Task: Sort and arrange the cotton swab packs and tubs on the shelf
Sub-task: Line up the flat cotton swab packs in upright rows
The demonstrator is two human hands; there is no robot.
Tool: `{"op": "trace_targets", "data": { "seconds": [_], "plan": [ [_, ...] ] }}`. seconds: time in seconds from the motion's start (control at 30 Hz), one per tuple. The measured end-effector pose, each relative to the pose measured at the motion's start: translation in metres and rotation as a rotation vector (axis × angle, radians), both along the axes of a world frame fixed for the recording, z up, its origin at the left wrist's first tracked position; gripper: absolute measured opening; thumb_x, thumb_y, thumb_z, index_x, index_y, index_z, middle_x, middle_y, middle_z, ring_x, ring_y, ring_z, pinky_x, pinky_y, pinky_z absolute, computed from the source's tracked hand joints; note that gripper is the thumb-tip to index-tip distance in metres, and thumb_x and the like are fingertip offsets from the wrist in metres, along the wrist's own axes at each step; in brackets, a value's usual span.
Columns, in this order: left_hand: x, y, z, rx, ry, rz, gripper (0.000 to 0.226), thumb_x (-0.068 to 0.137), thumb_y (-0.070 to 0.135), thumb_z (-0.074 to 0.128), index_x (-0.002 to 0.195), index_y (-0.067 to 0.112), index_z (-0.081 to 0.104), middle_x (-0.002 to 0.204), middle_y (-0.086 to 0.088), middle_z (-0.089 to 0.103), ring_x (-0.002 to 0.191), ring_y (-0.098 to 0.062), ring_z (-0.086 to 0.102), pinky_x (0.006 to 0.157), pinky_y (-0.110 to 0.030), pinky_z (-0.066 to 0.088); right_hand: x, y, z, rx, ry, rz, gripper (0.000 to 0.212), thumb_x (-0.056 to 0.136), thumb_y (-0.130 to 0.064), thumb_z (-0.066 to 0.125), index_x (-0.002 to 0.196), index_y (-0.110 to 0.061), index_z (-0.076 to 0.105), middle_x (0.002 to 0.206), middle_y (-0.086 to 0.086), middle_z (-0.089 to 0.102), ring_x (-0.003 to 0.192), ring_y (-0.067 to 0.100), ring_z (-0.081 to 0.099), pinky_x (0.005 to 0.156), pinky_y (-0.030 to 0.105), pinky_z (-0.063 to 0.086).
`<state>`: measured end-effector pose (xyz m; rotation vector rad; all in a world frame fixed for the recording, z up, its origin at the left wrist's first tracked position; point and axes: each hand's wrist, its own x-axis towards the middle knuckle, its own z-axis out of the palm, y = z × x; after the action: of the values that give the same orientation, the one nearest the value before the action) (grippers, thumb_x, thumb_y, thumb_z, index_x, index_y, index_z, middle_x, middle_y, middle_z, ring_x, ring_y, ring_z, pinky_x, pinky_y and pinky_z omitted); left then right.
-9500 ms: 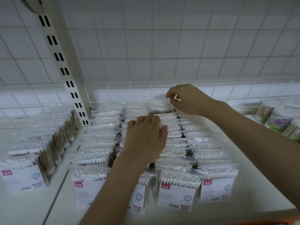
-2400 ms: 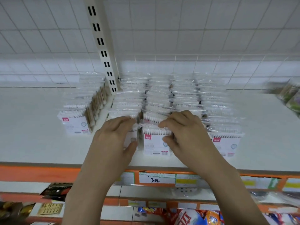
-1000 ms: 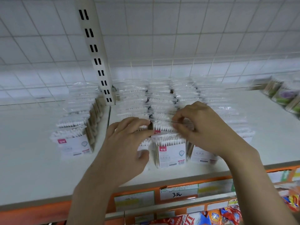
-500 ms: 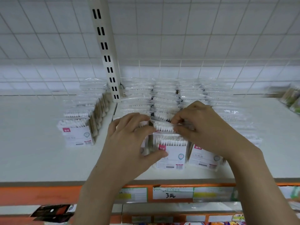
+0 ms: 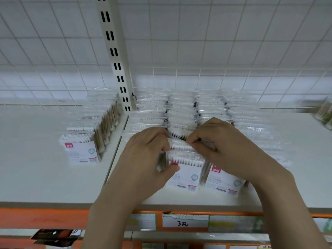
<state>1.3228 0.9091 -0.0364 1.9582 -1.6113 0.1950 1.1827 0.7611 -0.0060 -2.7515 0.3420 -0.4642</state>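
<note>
Several rows of clear cotton swab packs [image 5: 181, 112] stand upright on the white shelf [image 5: 45, 177], running from front to back. My left hand [image 5: 143, 164] grips the left side of the front pack [image 5: 186, 169] in the middle row, thumb on its label. My right hand [image 5: 226, 150] pinches the plastic top of the pack [image 5: 179, 143] just behind it. Another front pack [image 5: 224, 180] stands at the right under my right wrist. A separate row of packs [image 5: 82, 150] stands at the left. Tubs [image 5: 325, 114] show blurred at the far right.
A white slotted upright [image 5: 116, 56] rises between the left row and the main rows. A wire grid backs the shelf. The orange shelf edge [image 5: 36, 218] carries price labels [image 5: 185, 221]. Lower shelves hold dark packets [image 5: 53, 236].
The camera has shifted slightly. Both hands stay on the front packs of the middle row; my left thumb has moved onto the front pack's label.
</note>
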Motion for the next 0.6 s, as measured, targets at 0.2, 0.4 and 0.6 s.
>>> {"op": "trace_targets", "data": {
  "seconds": [0.2,0.4,0.6],
  "plan": [
    [-0.001,-0.003,0.001,0.112,-0.088,0.006,0.067,0.07,0.05,0.06,0.126,0.013,0.054,0.126,0.0,0.058,0.116,-0.016,0.05,0.101,-0.032,0.036,0.0,-0.003,0.001,0.011,0.032,0.031,0.023,0.082,-0.021,0.05,0.092,-0.02,0.072,0.076,-0.008,0.068,0.079,0.011,0.055,0.078,0.005,0.034],
    [-0.001,-0.006,0.002,0.175,-0.119,0.016,0.07,0.069,0.057,0.052,0.124,0.015,0.058,0.118,0.003,0.059,0.107,-0.018,0.055,0.094,-0.033,0.039,0.001,-0.004,0.005,0.042,0.04,0.052,0.025,0.083,-0.027,0.049,0.09,-0.02,0.071,0.075,-0.004,0.068,0.08,0.013,0.057,0.078,0.014,0.039],
    [-0.001,-0.003,-0.001,0.123,-0.083,0.005,0.058,0.069,0.055,0.057,0.114,0.019,0.062,0.108,0.005,0.058,0.094,-0.016,0.057,0.085,-0.036,0.046,0.011,-0.01,0.01,0.0,-0.079,-0.056,0.019,0.09,-0.024,0.053,0.1,-0.02,0.068,0.088,-0.011,0.06,0.089,0.011,0.053,0.08,0.026,0.043]
  ]
}}
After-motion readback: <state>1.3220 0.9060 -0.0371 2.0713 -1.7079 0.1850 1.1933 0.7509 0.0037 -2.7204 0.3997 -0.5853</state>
